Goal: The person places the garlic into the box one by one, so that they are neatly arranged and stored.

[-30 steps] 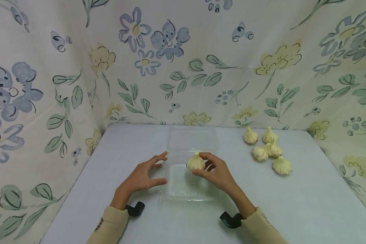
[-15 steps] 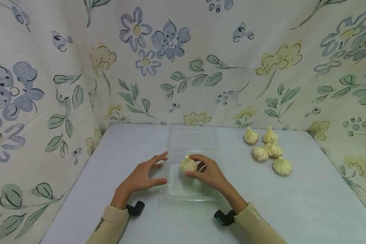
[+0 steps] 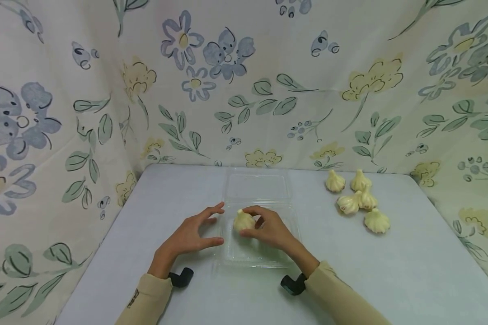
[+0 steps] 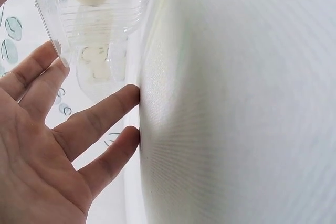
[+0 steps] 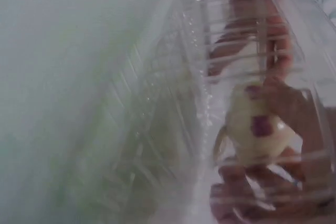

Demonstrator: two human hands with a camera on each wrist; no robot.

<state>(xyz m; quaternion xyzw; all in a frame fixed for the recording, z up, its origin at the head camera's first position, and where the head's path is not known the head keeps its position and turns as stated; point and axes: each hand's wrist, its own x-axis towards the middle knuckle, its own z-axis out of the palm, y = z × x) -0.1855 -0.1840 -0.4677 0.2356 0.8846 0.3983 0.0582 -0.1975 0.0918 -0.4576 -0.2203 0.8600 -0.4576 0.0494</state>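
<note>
A clear plastic clamshell box (image 3: pixel 256 262) lies open on the table, its lid (image 3: pixel 256 186) folded back toward the curtain. My right hand (image 3: pixel 270 229) pinches a garlic bulb (image 3: pixel 244 222) between thumb and fingers, low over the left part of the box. Through the clear wall in the right wrist view, the bulb (image 5: pixel 257 129) shows purple patches and the fingers around it. At the box's left side is my left hand (image 3: pixel 189 234), fingers spread and holding nothing. In the left wrist view two of its fingertips (image 4: pixel 63 64) reach the box's rim, and two others rest against the table.
Several more garlic bulbs (image 3: pixel 348 204) lie grouped at the back right of the white table (image 3: pixel 390 271). A floral curtain (image 3: pixel 244 90) hangs behind the table and along its sides. Black wrist-worn pieces (image 3: pixel 293 285) stick out near both sleeves.
My right hand has carried the garlic bulb to the left and slightly down over the box. The left hand has stayed in place beside it.
</note>
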